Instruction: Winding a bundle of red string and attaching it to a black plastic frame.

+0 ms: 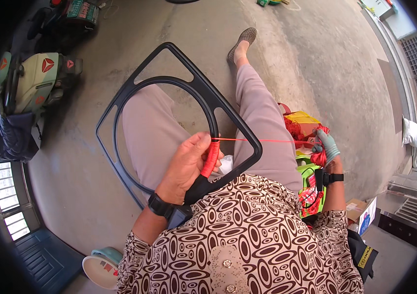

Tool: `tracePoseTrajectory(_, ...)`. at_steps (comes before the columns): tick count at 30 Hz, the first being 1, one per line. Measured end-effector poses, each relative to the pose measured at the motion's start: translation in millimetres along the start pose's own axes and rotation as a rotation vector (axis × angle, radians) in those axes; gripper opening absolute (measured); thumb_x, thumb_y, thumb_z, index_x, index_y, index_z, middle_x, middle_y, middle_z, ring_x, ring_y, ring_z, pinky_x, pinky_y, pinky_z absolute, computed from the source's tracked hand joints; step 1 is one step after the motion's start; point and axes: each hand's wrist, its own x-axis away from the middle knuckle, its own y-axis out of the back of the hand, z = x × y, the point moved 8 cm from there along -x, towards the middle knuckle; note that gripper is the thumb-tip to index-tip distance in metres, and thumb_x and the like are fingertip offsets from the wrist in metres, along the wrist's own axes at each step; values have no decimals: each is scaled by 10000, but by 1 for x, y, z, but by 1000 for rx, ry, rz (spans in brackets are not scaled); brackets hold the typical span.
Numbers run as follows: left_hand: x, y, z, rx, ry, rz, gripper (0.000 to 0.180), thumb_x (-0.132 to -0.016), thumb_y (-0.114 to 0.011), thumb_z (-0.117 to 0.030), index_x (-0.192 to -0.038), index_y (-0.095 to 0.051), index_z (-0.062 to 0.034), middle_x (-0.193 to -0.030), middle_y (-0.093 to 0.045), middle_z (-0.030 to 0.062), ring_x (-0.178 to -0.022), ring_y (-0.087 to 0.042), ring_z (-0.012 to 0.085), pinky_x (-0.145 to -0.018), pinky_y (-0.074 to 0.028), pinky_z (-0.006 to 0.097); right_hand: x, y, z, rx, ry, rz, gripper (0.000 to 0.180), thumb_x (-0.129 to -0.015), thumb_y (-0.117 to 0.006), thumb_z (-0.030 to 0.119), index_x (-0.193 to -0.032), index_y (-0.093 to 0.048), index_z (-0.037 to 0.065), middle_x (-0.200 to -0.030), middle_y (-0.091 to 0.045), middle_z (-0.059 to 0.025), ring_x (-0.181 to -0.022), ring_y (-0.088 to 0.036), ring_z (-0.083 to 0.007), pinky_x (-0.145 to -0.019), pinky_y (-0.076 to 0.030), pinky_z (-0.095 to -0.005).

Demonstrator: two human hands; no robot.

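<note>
- My left hand point(186, 166) hides the part of the black frame point(203, 98) it grips; the fingers are closed round the ring where red cord wrapping point(210, 159) covers it.
- My patterned blouse point(247, 235) cuts off the frame's near corner, which rests on my lap.
- My right hand point(327, 147) wears a grey-green glove, fingers closed on a bunch of red cord point(319, 158); how the cord lies inside the grip I cannot make out.
- A thin red strand point(262, 140) runs taut from the wrapped spot across to my right hand.
- Beside my right thigh stand a yellow box point(302, 117) and a green bag point(306, 174) with more red cord in them; their contents are mostly hidden by my arm.
- The frame is smooth, hard black plastic: a rounded square outline with a circular ring inside, joined by short bars.
- The floor point(287, 59) is rough grey concrete.
- A pale green scooter point(34, 81) is parked at the left, bent by the lens.
</note>
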Motion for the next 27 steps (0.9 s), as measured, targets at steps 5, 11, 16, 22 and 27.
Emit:
tracePoseTrajectory(5, -3, 2, 0, 36, 4, -9, 155, -939, -544, -204, -922, -541, -50, -764, -641, 103, -593, -622, 159, -564, -537, 254, 1, -60, 27, -282, 40, -48, 292, -869, -613, 269, -1057, -578, 49, -758, -591, -61, -610, -559, -169, -585, -498, -322)
tracePoseTrajectory(11, -1, -6, 5, -25, 50, 23, 142, -935, -544, -173, -861, -524, -53, -768, -642, 120, -597, -621, 168, -567, -534, 270, 50, -229, 105, 766, 725, 111, 393, -771, -692, 246, -1063, -624, -7, -955, -659, -66, -840, -616, -148, -777, -494, -273)
tracePoseTrajectory(16, 1, -26, 18, 85, 195, 162, 263, -948, -533, -224, -1049, -553, 18, -787, -608, 89, -630, -593, 143, -548, -505, 244, 13, -296, 60, 287, 385, 257, 371, -850, -638, 285, -1095, -613, 8, -906, -671, -88, -803, -632, -170, -729, -500, -266)
tracePoseTrajectory(22, 0, -22, 21, 85, 102, 47, 261, -939, -551, -219, -1041, -567, 21, -830, -614, 57, -694, -603, 119, -601, -516, 232, 78, -334, 26, -265, -275, 719, 404, -921, -544, 313, -1173, -555, -2, -1004, -650, -143, -815, -641, -211, -733, -518, -284)
tracePoseTrajectory(27, -4, -6, 15, -59, 55, 58, 195, -929, -566, -191, -988, -550, -5, -768, -616, 71, -613, -625, 132, -528, -536, 239, 105, -342, 37, -696, -446, 1298, 492, -908, -563, 317, -1265, -472, -9, -1099, -607, -159, -894, -626, -220, -803, -516, -311)
